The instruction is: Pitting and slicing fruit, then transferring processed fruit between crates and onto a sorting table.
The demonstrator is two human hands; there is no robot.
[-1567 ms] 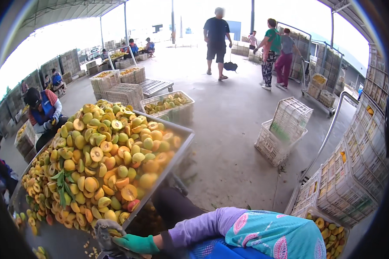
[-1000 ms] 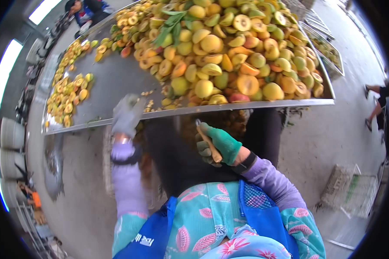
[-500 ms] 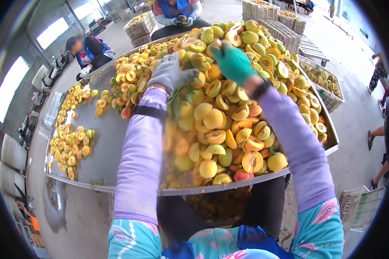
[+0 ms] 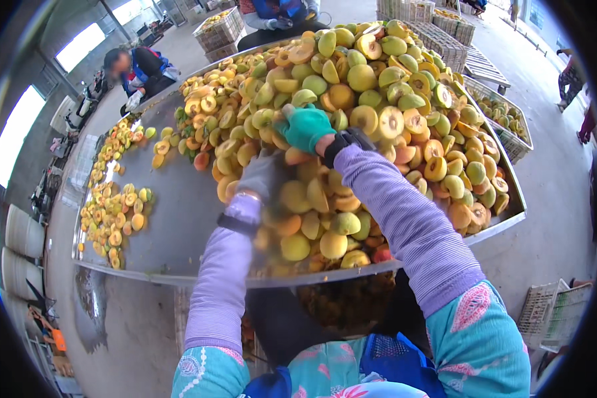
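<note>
A large heap of yellow-green peaches (image 4: 391, 123), most of them cut in half with orange flesh showing, covers the middle and right of a metal-rimmed table (image 4: 172, 229). My left hand (image 4: 259, 176), in a grey glove, is down among the fruit on the heap's near left side. It is smeared by motion and its fingers are sunk out of sight. My right hand (image 4: 306, 129), in a green glove, lies on the heap just beyond and right of it. Its fingers point left and bend down against the peach halves; whether they grip one is hidden.
Smaller groups of peach halves (image 4: 113, 215) lie along the table's left side. One co-worker (image 4: 142, 73) bends at the far left corner; another (image 4: 282, 16) sits at the far edge. Fruit-filled crates (image 4: 504, 119) stand right and behind. A pale crate (image 4: 544, 312) stands at lower right.
Both hands have come nearer to me, the right one also moving left across the heap. Fruit has shifted along the near side, and the left hand has sunk into the pile.
</note>
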